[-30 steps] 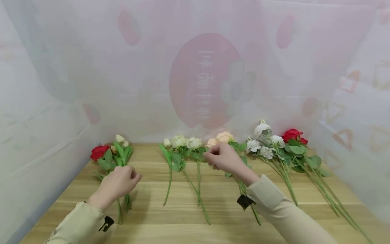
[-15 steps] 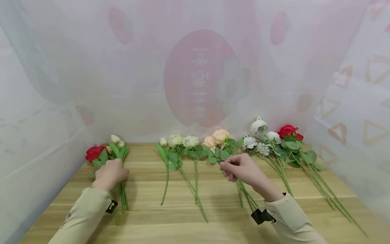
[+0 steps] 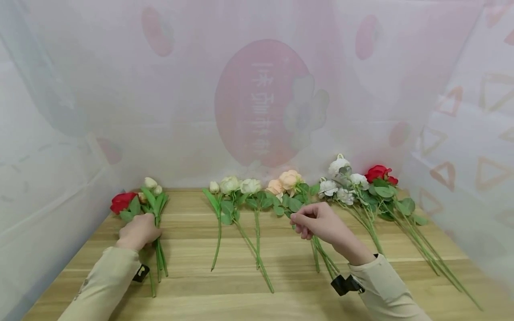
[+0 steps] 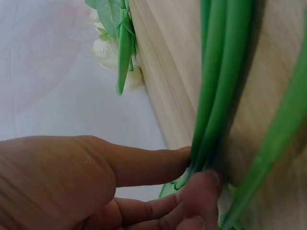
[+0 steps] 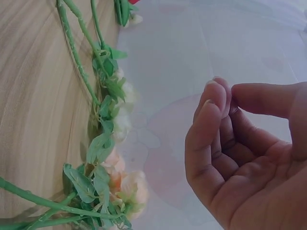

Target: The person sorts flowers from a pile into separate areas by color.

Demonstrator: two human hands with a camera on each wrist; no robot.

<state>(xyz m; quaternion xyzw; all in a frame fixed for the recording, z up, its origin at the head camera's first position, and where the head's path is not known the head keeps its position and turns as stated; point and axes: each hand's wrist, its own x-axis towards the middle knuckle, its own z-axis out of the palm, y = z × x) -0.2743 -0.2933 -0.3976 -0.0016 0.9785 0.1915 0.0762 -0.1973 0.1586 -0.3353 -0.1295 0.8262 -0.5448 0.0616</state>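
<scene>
My left hand (image 3: 138, 232) is down among the flowers at the table's left side. In the left wrist view its thumb and fingers pinch a few smooth green tulip stems (image 4: 223, 72); another green stem (image 4: 273, 153) runs beside them, outside the pinch. Cream tulip buds (image 3: 151, 183) top the bunch, and a red rose (image 3: 122, 203) lies just left of it. Over the peach flowers' stems (image 3: 321, 254) hovers my right hand (image 3: 321, 225). Its fingers are loosely curled, thumb tip near the index fingertip, with nothing between them in the right wrist view.
A cream tulip (image 3: 214, 187) and pale green-white flowers (image 3: 230, 184) lie mid-table. Peach flowers (image 3: 290, 179) come after, then white ones (image 3: 339, 166) and red roses (image 3: 379, 173) at the right. All heads point toward the back curtain (image 3: 180, 111) at the wooden table's (image 3: 201, 285) far edge.
My left hand has moved left and lower onto the tulip stems, its fingers now around them. My right hand first moved right and nearer, then stayed still.
</scene>
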